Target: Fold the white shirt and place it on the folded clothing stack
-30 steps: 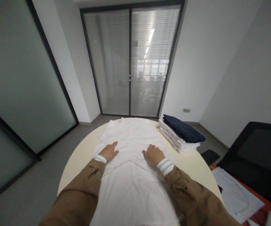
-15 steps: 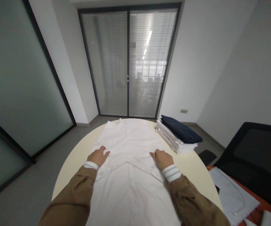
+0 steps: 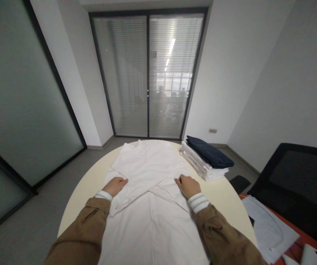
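White shirt (image 3: 147, 165) spread flat on a round cream surface (image 3: 224, 198), collar at the far edge and lower part hanging past the near edge; two folded layers cross in an X at its middle. Left hand (image 3: 114, 186) and right hand (image 3: 188, 186) rest on these layers, either side of the crossing. The fingers (image 3: 122, 181) of both lie nearly flat on the cloth, not pinching it. Near the far right edge, a folded navy garment (image 3: 209, 152) tops a stack of folded white garments (image 3: 198, 164), just beside the shirt.

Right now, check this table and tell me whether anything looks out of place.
The folded navy garment sits askew on the stack of folded white clothes, angled across it and overhanging its right edge.
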`<state>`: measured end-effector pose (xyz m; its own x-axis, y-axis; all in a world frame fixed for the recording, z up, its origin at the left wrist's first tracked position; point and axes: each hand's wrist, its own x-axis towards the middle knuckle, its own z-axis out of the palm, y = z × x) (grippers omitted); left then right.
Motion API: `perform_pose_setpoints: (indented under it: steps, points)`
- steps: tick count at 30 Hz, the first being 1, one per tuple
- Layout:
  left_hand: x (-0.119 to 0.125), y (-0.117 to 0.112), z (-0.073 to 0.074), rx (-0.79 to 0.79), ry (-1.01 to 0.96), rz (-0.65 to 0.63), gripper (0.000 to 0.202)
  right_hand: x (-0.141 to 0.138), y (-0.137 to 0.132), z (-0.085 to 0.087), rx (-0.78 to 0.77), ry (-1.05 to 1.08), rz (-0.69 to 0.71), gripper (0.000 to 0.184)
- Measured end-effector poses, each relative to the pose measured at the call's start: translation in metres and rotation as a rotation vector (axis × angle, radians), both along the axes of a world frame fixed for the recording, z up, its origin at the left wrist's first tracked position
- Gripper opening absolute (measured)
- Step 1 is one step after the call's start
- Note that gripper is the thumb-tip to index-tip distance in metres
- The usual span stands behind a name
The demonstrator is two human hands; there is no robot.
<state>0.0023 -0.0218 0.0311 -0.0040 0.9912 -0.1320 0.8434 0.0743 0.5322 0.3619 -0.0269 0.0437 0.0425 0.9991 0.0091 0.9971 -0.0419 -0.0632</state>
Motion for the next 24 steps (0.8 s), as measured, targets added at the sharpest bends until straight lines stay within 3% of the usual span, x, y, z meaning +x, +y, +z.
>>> perform_pose_setpoints:
  steps: [6, 10, 13, 16, 20, 24]
  points:
    - [0.001, -0.003, -0.003, 0.055, 0.121, 0.050, 0.025, 0.000, 0.002, -0.002, 0.024, 0.005, -0.009, 0.039]
    - [0.007, -0.009, 0.006, 0.064, 0.251, 0.083, 0.036, -0.002, 0.002, -0.003, 0.131, 0.068, 0.089, 0.030]
    - [0.009, -0.012, 0.013, 0.023, 0.315, 0.133, 0.053, -0.006, -0.001, -0.009, 0.190, 0.139, 0.215, 0.038]
    - [0.009, -0.013, 0.013, -0.017, 0.366, 0.150, 0.062, -0.010, -0.002, -0.019, 0.129, 0.148, 0.227, 0.053]
    - [0.008, -0.010, 0.007, -0.030, 0.407, 0.101, 0.053, -0.009, 0.001, -0.030, -0.027, 0.142, 0.178, 0.066]
    - [0.010, -0.009, 0.008, -0.045, 0.414, 0.061, 0.054, -0.005, 0.009, -0.032, -0.058, 0.154, 0.191, 0.072]
